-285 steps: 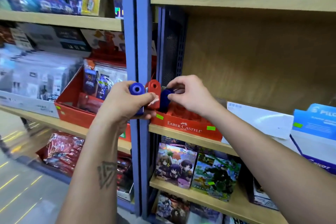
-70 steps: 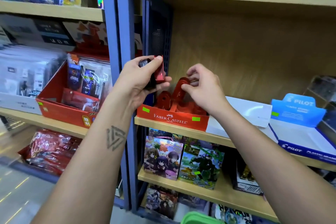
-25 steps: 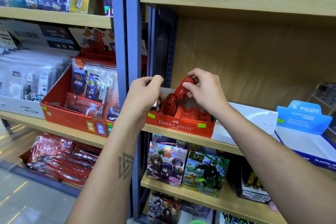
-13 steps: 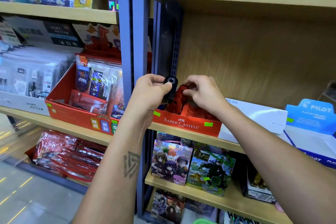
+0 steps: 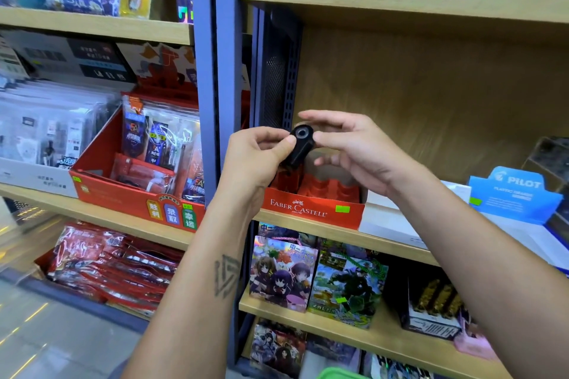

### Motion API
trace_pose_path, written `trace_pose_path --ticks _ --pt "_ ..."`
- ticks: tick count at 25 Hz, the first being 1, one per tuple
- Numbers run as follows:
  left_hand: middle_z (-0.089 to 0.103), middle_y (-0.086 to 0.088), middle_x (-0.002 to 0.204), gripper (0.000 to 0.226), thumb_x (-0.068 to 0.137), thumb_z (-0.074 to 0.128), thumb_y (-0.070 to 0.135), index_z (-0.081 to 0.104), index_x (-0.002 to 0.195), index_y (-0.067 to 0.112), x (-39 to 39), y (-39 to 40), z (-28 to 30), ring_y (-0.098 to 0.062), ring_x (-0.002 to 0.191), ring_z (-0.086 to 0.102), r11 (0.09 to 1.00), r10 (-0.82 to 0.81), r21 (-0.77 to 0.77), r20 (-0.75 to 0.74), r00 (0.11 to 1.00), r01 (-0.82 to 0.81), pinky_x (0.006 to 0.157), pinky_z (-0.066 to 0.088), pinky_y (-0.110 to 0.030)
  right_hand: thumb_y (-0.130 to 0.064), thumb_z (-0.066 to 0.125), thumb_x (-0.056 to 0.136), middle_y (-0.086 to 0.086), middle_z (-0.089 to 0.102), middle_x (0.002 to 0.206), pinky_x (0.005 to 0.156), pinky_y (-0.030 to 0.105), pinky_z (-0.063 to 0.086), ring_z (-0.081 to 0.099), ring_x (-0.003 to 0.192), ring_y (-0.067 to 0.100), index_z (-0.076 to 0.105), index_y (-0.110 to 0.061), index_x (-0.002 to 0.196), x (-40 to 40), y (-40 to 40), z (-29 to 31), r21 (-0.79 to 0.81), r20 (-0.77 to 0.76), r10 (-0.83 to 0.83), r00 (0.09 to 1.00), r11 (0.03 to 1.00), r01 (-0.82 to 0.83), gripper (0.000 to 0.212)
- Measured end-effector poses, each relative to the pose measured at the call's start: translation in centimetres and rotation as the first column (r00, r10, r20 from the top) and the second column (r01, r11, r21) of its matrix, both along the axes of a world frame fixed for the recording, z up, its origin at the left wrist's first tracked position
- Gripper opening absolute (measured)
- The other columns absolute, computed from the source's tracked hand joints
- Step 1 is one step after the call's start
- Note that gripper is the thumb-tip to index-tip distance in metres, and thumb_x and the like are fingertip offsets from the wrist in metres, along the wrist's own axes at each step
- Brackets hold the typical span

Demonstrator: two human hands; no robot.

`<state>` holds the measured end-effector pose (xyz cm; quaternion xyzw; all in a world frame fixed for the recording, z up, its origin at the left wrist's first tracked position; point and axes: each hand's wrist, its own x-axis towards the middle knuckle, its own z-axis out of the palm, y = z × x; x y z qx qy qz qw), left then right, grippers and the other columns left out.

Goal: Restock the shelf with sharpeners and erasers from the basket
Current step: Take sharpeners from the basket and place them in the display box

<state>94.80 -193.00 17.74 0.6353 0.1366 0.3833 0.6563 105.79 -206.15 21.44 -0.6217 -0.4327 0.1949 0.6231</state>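
The left hand (image 5: 255,152) pinched a black sharpener (image 5: 299,146), its thumb pressed against the near side just under the round hole and its curled fingers behind; the sharpener was tilted, the hole end uppermost and facing the camera, the lower end hidden between the two hands. The right hand (image 5: 351,148) met it from the other side; the thumb tip touched the sharpener's right edge, the index finger stretched out straight above it, apparently just clear of it, and the remaining fingers curled loosely below, whether touching the lower end I could not tell.

Directly beneath the fingers of both hands sat a red Faber-Castell display box (image 5: 311,209) on the wooden shelf (image 5: 385,241); red sharpeners (image 5: 320,186) stood inside it, just under the black one and apart from it. To the right of the right hand's knuckles lay a white box (image 5: 397,221), and beyond that a blue Pilot box (image 5: 514,194). To the left of the left hand's wrist, past the blue upright post (image 5: 215,77), a red carton of packaged pens (image 5: 138,191) stood on the neighbouring shelf. Below the forearms, on the next shelf down, stood illustrated boxes (image 5: 283,274); a sliver of green (image 5: 338,374) showed at the bottom edge, too little to identify.
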Motion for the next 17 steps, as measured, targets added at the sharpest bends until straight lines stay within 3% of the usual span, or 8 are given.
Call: trace_pose_path --ticks 2,3,5,7,8,11,13,17 --pt "0.073 -0.019 0.090 0.011 0.095 0.064 0.007 0.073 0.094 0.002 -0.1 -0.4 0.3 -0.026 0.085 0.071 0.979 -0.139 -0.142 0.073 0.988 0.148 0.072 0.058 -0.032 0.011 0.058 0.090 0.017 0.067 0.122 0.073 0.027 0.053 0.063 0.101 0.023 0.063 -0.005 0.127 -0.1 -1.1 0.2 0.031 0.013 0.140 0.990 0.990 -0.140 0.041" --pt "0.074 -0.019 0.091 0.014 0.096 0.062 0.008 0.074 0.093 0.002 0.1 -0.6 0.3 -0.028 0.089 0.071 0.978 -0.154 -0.129 0.084 0.984 0.164 0.074 0.059 -0.033 0.011 0.061 0.088 0.018 0.068 0.122 0.075 0.026 0.054 0.063 0.102 0.023 0.063 -0.004 0.126 0.1 -1.4 0.2 0.041 0.049 0.140 0.989 0.989 -0.142 0.041" --pt "0.076 -0.008 0.091 0.016 0.096 0.062 0.015 0.076 0.092 0.008 0.4 -0.7 0.3 -0.023 0.091 0.072 0.970 0.084 0.232 -0.014 0.996 -0.078 0.081 0.058 -0.035 0.005 0.070 0.084 0.017 0.071 0.112 0.080 0.029 0.055 0.064 0.094 0.022 0.068 -0.005 0.119 0.8 -2.0 0.1 0.038 0.130 0.034 0.991 0.999 -0.039 0.036" --pt "0.074 0.001 0.099 0.018 0.095 0.059 0.014 0.075 0.103 0.014 0.4 -0.7 0.3 -0.014 0.096 0.068 0.712 0.381 0.633 0.017 0.925 -0.304 0.087 0.051 -0.025 -0.010 0.081 0.079 0.013 0.069 0.091 0.077 0.033 0.053 0.060 0.078 0.017 0.072 -0.013 0.108 1.5 -2.3 -0.3 -0.023 0.292 -0.158 0.943 0.985 0.172 0.030" --pt "0.073 0.002 0.105 0.020 0.095 0.059 0.012 0.074 0.107 0.014 0.2 -0.7 0.2 -0.013 0.099 0.066 0.626 0.409 0.714 0.043 0.912 -0.314 0.088 0.049 -0.023 -0.020 0.085 0.075 0.008 0.067 0.083 0.073 0.032 0.051 0.057 0.070 0.012 0.073 -0.017 0.100 1.8 -2.3 -0.6 -0.057 0.422 -0.259 0.869 0.949 0.310 0.028" --pt "0.068 0.001 0.111 0.018 0.094 0.060 0.011 0.075 0.103 0.013 0.7 0.0 -0.7 -0.020 0.103 0.062 0.487 0.364 0.868 -0.098 0.926 -0.100 0.090 0.052 -0.037 -0.039 0.087 0.068 -0.003 0.064 0.071 0.061 0.025 0.045 0.051 0.059 0.005 0.072 -0.026 0.088 1.9 -1.7 -1.9 -0.072 0.732 -0.347 0.586 0.816 0.573 0.028" --pt "0.066 -0.002 0.111 0.017 0.093 0.059 0.009 0.076 0.096 0.008 0.9 0.2 -1.2 -0.024 0.103 0.060 0.413 0.354 0.910 -0.201 0.913 0.040 0.087 0.053 -0.043 -0.042 0.087 0.069 -0.007 0.063 0.068 0.061 0.025 0.047 0.055 0.061 0.006 0.074 -0.026 0.089 1.4 -1.3 -2.8 -0.079 0.739 -0.341 0.581 0.812 0.578 0.029" --pt "0.068 -0.004 0.113 0.025 0.091 0.056 0.000 0.078 0.099 0.009 0.9 0.3 -1.1 -0.027 0.108 0.060 0.374 0.370 0.924 -0.222 0.902 0.074 0.088 0.052 -0.045 -0.035 0.080 0.080 -0.013 0.064 0.071 0.066 0.021 0.046 0.057 0.066 0.002 0.077 -0.020 0.100 0.9 -1.0 -3.9 -0.132 0.748 -0.269 0.607 0.836 0.532 0.025"
